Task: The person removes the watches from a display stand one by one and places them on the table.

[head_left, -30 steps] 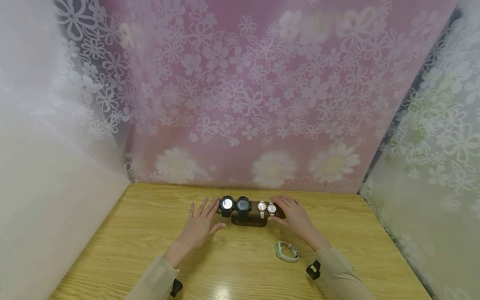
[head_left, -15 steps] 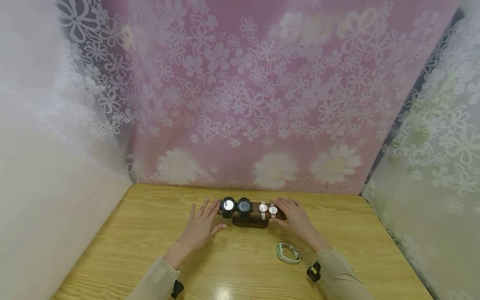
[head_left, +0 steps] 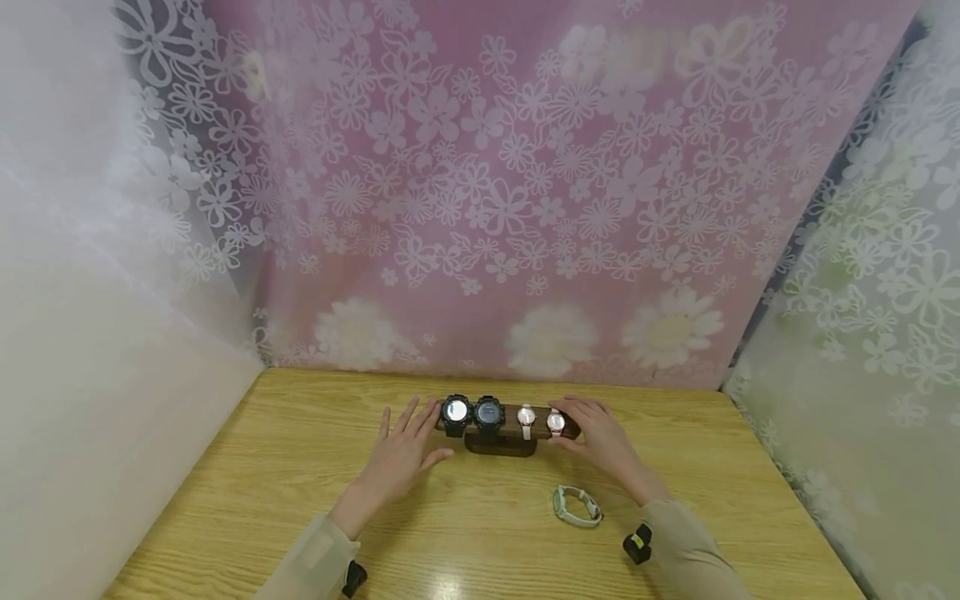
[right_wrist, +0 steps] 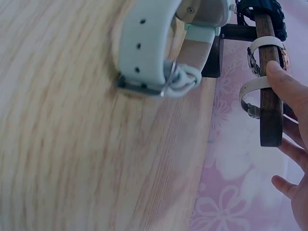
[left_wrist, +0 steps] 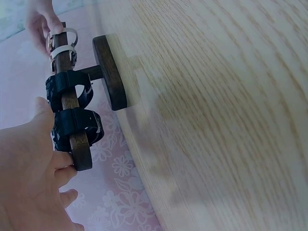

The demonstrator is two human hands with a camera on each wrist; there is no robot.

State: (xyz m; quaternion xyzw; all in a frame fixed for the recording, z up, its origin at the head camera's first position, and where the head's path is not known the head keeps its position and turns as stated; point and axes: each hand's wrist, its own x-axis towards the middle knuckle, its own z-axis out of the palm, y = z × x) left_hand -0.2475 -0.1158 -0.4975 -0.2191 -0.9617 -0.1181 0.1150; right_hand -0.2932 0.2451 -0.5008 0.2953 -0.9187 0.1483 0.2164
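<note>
A dark wooden watch stand (head_left: 511,422) stands at the table's far side. Two black sports watches (head_left: 489,412) sit on the left half of its bar, two small white-strapped watches on the right half. My right hand (head_left: 606,446) pinches the outermost white-strapped watch (head_left: 556,422) at the bar; the right wrist view shows its thumb on the strap (right_wrist: 254,84) and other fingers behind. My left hand (head_left: 396,457) has its fingers spread, fingertips at the bar's left end, beside the outer black watch (left_wrist: 72,122). Its thumb points away from the bar.
A mint-green watch (head_left: 577,507) lies on its side on the wooden table (head_left: 300,500), nearer the front and close to my right forearm. Flowered curtains (head_left: 495,208) hang behind the table and on the right side. A pale wall (head_left: 112,333) is on the left.
My right hand has shifted slightly right, sliding the outermost white-strapped watch along the bar, so the gap between the two white-strapped watches has widened. My left hand stays put.
</note>
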